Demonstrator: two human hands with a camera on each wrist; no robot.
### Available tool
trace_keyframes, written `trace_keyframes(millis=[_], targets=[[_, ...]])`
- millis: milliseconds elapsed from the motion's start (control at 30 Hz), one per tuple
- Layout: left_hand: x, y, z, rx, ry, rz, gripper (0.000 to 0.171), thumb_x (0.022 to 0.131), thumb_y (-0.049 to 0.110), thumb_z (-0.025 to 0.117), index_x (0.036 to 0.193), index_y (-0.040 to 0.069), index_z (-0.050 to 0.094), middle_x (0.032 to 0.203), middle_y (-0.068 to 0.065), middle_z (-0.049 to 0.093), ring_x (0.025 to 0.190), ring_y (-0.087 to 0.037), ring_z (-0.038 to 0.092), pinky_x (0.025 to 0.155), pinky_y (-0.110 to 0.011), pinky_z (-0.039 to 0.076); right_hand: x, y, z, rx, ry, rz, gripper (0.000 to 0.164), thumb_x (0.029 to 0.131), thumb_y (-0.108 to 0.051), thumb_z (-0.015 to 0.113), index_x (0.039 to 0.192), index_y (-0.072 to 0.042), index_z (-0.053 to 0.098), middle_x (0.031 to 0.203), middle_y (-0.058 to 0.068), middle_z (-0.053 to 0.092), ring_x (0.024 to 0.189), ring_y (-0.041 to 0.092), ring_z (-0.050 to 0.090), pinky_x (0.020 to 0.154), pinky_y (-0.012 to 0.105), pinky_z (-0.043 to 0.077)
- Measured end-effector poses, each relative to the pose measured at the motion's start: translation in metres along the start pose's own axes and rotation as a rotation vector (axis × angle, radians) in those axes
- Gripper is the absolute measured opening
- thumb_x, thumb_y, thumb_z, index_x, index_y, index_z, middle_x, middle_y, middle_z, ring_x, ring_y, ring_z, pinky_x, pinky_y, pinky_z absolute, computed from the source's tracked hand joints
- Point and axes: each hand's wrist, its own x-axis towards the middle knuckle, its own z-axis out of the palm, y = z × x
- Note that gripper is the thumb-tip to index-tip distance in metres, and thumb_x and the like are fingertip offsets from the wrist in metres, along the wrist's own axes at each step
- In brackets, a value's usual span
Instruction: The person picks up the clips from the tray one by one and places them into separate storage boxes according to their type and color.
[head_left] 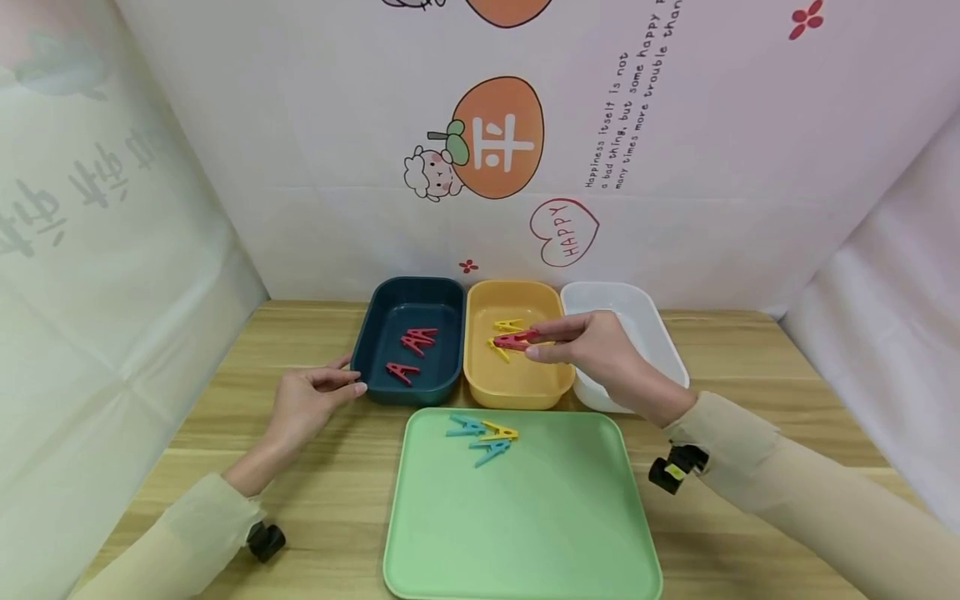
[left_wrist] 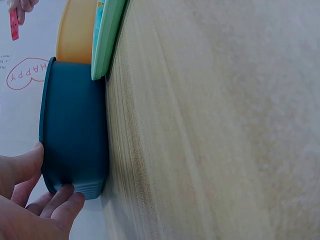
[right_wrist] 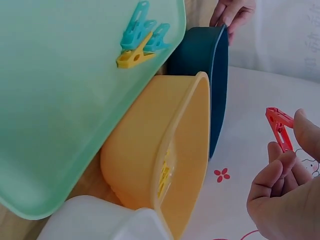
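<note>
My right hand pinches a red clothespin between thumb and fingers, above the yellow bin. In the right wrist view the held clothespin points away from the fingertips. Yellow clothespins lie in the yellow bin, partly behind the held one. My left hand grips the near left corner of the dark blue bin; in the left wrist view its thumb is at the rim and its fingers are against the outer wall. Three red clothespins lie inside that bin.
A light green tray sits in front of the bins, with two blue clothespins and a yellow clothespin near its far edge. A white bin stands at the right, partly behind my right hand. A printed cloth hangs behind.
</note>
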Motion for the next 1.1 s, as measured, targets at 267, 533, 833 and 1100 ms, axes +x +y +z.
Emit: trace_keyframes(millis=[267, 533, 833, 1100], targets=[[0.000, 0.000, 0.000, 0.002, 0.005, 0.004, 0.027, 0.094, 0.012, 0.083, 0.114, -0.006, 0.078, 0.145, -0.014, 0.062, 0.135, -0.033, 0.058, 0.086, -0.011, 0.053, 0.018, -0.017, 0.017, 0.035, -0.007, 0.006, 0.041, 0.088, -0.019, 0.090, 0.125, -0.005, 0.078, 0.114, 0.009, 0.078, 0.117, 0.028, 0.064, 0.109, 0.049, 0.046], [0.001, 0.000, -0.001, -0.012, 0.003, 0.010, 0.029, 0.094, 0.012, 0.083, 0.115, -0.007, 0.078, 0.144, -0.015, 0.062, 0.135, -0.033, 0.059, 0.086, -0.012, 0.053, 0.034, -0.032, 0.034, 0.048, -0.031, -0.007, 0.038, 0.088, -0.017, 0.090, 0.123, -0.007, 0.079, 0.113, 0.007, 0.078, 0.115, 0.026, 0.062, 0.093, 0.040, 0.053], [0.001, 0.000, -0.002, -0.023, 0.001, 0.013, 0.028, 0.093, 0.011, 0.084, 0.114, -0.007, 0.078, 0.144, -0.014, 0.062, 0.135, -0.032, 0.059, 0.084, -0.012, 0.053, 0.051, -0.041, 0.052, 0.049, -0.027, -0.017, 0.036, 0.087, -0.018, 0.091, 0.120, -0.009, 0.081, 0.103, 0.004, 0.080, 0.103, 0.021, 0.072, 0.097, 0.038, 0.056], [0.000, 0.001, -0.003, -0.024, -0.002, 0.013, 0.028, 0.093, 0.013, 0.084, 0.114, -0.005, 0.078, 0.145, -0.014, 0.062, 0.135, -0.032, 0.059, 0.085, -0.011, 0.053, 0.064, -0.046, 0.069, 0.022, -0.038, -0.025, 0.035, 0.086, -0.019, 0.091, 0.119, -0.010, 0.080, 0.106, 0.001, 0.078, 0.109, 0.024, 0.068, 0.102, 0.044, 0.051]])
